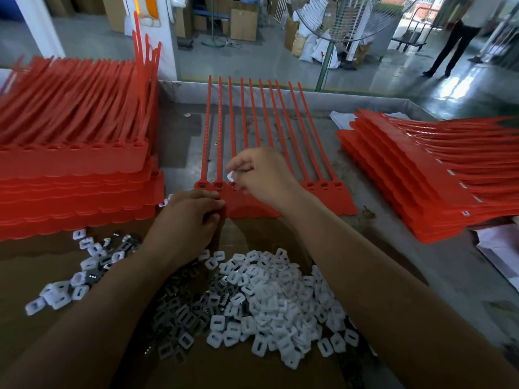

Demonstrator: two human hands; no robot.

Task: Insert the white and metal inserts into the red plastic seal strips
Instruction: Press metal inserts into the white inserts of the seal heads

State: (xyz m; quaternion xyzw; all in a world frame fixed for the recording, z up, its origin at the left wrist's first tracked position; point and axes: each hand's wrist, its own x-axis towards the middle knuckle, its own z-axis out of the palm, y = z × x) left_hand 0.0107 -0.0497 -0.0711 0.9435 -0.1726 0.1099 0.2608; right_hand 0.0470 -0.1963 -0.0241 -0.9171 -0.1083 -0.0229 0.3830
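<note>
right hand (261, 175) pinches a white insert (229, 175) above the red seal strip (252, 204); left hand (188, 217), fingers curled, grips the strip's near edge.

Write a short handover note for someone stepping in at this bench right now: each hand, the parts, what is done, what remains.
Left hand grips the near edge of the centre strip sheet. Right hand pinches a white insert over its heads.
Nearest you: white inserts and metal inserts, heaped.
Right stack shows white in its heads, likely done; left stack looks unfilled. Centre sheet's fill unclear.
</note>
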